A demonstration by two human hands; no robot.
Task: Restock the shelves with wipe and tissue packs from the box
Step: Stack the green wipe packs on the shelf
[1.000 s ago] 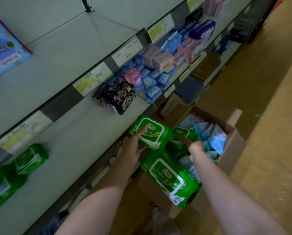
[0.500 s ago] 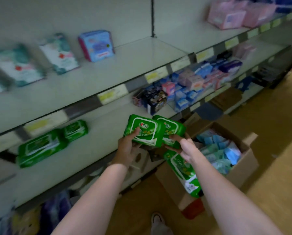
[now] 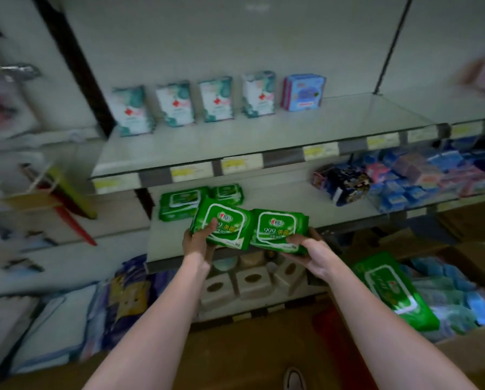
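Both forearms extended forward, left hand (image 3: 197, 243) grip curled round a pack, right hand (image 3: 314, 251) likewise.

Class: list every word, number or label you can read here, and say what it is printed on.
"999": right-hand green pack.
"30": bottom corner of the left-hand green pack.
Chinese writing on both packs: too blurred to read.
Yellow shelf tags: too blurred.
Shelved packs: too small.

A shop aisle. The upper shelf (image 3: 263, 142) carries a strip of yellow price labels (image 3: 190, 172) along its front edge. On it stand packaged goods (image 3: 216, 99) in a facing row; below it lie green wipe packs (image 3: 179, 202) and stacked blue and pink packs (image 3: 421, 175). Lower right of it, an open cardboard box (image 3: 472, 263) of stock sits on the floor.
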